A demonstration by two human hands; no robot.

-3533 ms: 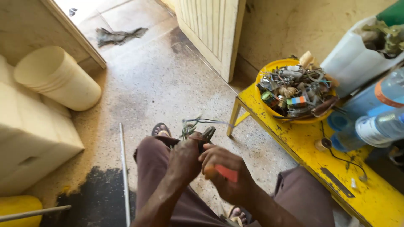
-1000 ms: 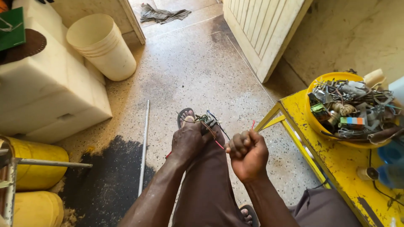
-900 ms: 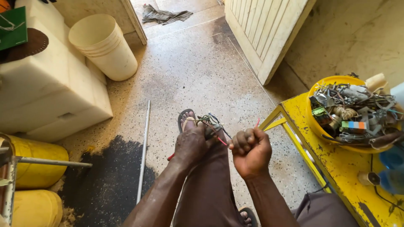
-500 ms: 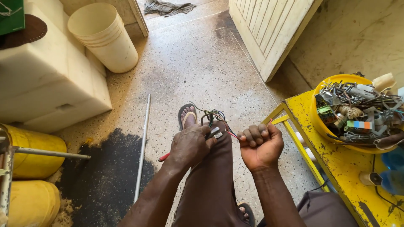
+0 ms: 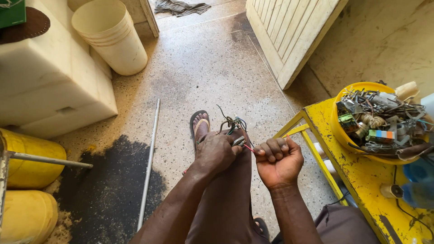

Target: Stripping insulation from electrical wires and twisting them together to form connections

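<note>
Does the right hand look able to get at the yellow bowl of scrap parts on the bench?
Probably yes: the yellow bowl sits just beside the right hand with nothing between, but that hand is fisted around a red wire.

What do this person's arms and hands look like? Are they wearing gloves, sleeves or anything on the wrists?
Both arms are bare right up to the frame's edge: no sleeves show. The left hand and right hand have no gloves, and no rings, watch or wristband are visible. Lower down, the person wears dark brownish trousers and a flip-flop sandal.
</note>
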